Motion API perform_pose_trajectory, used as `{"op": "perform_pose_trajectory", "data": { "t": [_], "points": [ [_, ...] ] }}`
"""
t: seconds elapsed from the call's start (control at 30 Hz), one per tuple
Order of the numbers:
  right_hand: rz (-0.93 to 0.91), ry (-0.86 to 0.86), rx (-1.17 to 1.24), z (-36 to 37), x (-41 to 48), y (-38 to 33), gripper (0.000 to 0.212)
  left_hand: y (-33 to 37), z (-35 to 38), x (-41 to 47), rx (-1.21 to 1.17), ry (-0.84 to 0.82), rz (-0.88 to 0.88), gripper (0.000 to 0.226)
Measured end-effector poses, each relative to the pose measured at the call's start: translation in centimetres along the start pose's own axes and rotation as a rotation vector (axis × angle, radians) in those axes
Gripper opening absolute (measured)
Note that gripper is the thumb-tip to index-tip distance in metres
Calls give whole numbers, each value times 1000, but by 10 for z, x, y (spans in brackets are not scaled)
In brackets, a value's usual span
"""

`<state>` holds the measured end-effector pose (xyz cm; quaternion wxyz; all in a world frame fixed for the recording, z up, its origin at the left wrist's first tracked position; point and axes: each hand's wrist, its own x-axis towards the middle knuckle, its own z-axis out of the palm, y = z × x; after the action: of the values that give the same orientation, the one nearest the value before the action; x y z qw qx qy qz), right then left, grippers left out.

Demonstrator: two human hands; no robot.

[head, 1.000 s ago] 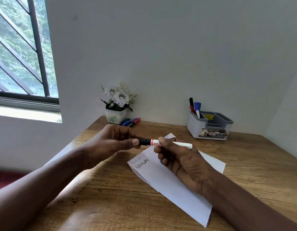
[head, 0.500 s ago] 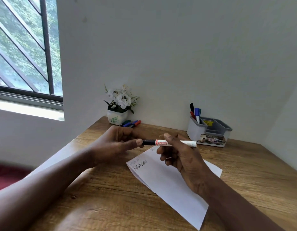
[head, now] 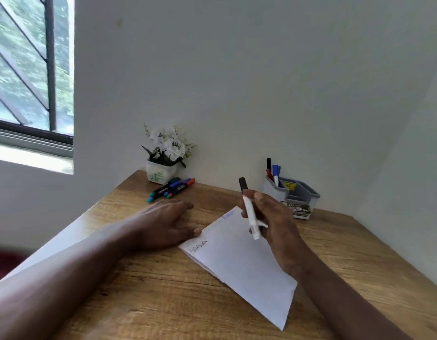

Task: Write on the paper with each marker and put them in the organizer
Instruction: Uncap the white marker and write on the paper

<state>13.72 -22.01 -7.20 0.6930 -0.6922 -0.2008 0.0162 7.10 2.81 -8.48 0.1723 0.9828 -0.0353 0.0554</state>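
1. A white pot of white flowers stood at the table's far corner against the wall.
2. A barred window showed green foliage outside.

Both forearms are bare up to the frame's edge, with no sleeve showing. The left hand and right hand carry no visible ring, watch or glove.
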Motion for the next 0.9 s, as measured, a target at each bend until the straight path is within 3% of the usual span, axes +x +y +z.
{"op": "perform_pose_trajectory", "data": {
  "t": [0.07, 0.17, 0.3, 0.4, 0.6, 0.9],
  "points": [
    [-64, 88, -66, -6, 3, 3, 16, -1, 1, 3, -6, -12, 6, 83],
    [-163, 227, -121, -19, 18, 4, 24, -2, 2, 5, -10, -19, 13, 77],
    [-265, 453, -133, -43, 57, -8, 51, -5, 0, 9, -29, -33, 32, 74],
    [-347, 541, -305, -64, 91, -25, 68, -6, 0, 13, -24, -36, 47, 71],
    [-476, 596, -697, -102, 143, -52, 72, -9, 2, 17, -30, -47, 54, 71],
    [-408, 539, -1002, -136, 165, -16, 63, -12, 6, 24, -6, -45, 58, 73]
  ]
}}
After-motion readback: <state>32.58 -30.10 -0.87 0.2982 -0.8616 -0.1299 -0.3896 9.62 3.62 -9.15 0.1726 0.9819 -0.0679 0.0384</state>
